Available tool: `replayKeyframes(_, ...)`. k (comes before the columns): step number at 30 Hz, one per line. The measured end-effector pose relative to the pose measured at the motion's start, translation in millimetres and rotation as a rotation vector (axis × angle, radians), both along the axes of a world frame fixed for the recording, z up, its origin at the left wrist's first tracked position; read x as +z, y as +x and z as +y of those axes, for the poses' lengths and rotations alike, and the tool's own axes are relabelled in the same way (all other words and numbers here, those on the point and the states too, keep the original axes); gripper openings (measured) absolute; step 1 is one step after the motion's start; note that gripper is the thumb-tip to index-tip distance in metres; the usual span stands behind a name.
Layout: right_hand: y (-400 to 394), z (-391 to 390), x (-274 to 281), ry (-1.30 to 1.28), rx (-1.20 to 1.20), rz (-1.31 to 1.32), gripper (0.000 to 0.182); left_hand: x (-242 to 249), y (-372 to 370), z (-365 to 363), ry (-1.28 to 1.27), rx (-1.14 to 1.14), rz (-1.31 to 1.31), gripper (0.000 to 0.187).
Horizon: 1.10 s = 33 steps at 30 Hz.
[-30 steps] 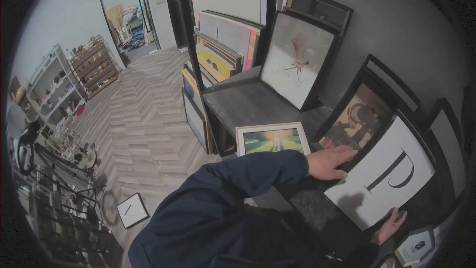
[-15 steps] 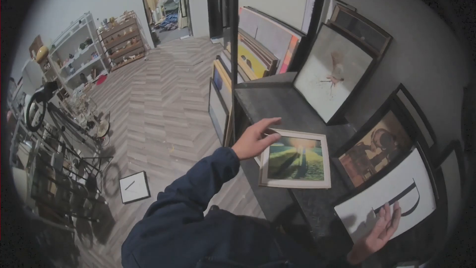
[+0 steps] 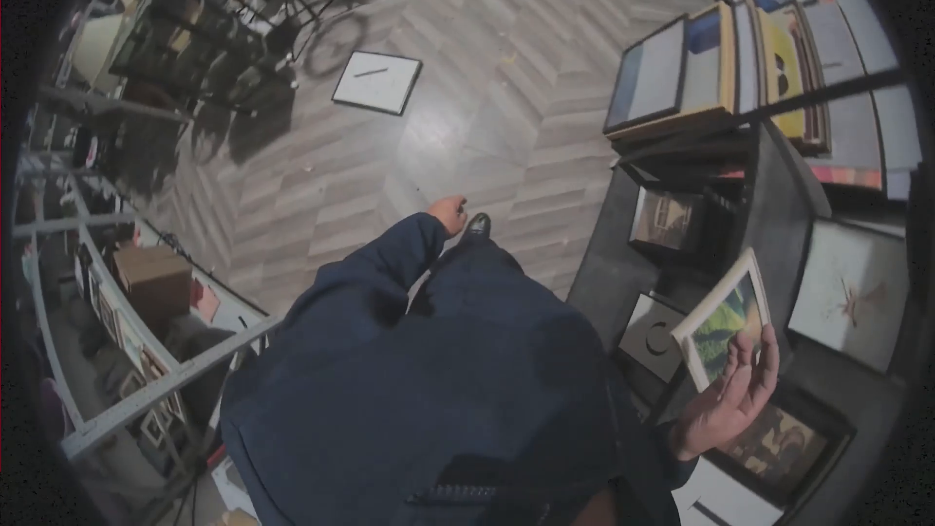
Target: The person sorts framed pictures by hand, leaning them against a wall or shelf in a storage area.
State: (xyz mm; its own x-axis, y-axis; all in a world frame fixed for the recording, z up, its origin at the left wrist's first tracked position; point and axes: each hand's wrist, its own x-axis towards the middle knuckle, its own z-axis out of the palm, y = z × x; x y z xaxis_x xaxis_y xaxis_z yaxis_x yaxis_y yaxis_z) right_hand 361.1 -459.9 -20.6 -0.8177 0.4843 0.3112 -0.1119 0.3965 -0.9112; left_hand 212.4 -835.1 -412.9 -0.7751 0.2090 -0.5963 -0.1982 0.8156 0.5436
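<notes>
A picture in a cream frame (image 3: 679, 347), showing green grass, stands tilted at the dark shelf unit on my right. My right hand (image 3: 732, 397) is at its lower right part, fingers stretched out and overlapping the picture's front. A brown-toned picture (image 3: 774, 448) in a dark frame lies just below this hand. Near my shoe (image 3: 478, 225), my left hand (image 3: 448, 214) hangs over the floor with nothing visible in it, its fingers loosely bent and slightly apart.
On the shelf unit (image 3: 609, 258) are a small dark-framed picture (image 3: 667, 217) and a white picture with a black curve (image 3: 651, 336). Several framed pictures (image 3: 672, 68) lean at upper right. A white framed board (image 3: 378, 81) lies on the floor; a metal rack (image 3: 166, 385) stands left.
My view has swung down toward my body. My left hand has left the cream-framed picture and dropped toward the floor. My right hand has come from the lettered picture to the cream-framed one.
</notes>
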Motion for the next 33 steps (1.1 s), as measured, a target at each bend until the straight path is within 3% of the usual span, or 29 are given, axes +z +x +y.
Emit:
replayKeyframes(2,-37,-19,3,-0.002,0.075,-0.022,0.035,-24,5,-43,-0.079,0.092,-0.042,0.05)
replayKeyframes(6,-105,-67,-9,0.084,0.32,-0.021,0.017,-26,-9,-104,-0.122,0.311,-0.076,0.05)
replayKeyframes(14,-204,-141,-30,0.053,0.727,0.023,0.014,1,-18,-172,-0.004,0.716,-0.006,0.05)
replayKeyframes(24,-326,-200,-56,0.051,1.028,-0.021,0.023,-25,73,-178,-0.145,0.907,-0.313,0.054)
replayKeyframes(27,-373,-195,-67,0.092,1.116,-0.048,0.03,-16,53,-167,-0.148,1.013,-0.364,0.056)
replayKeyframes(33,-468,-208,-91,0.203,1.192,-0.138,0.033,18,-41,-158,0.005,1.146,-0.164,0.055)
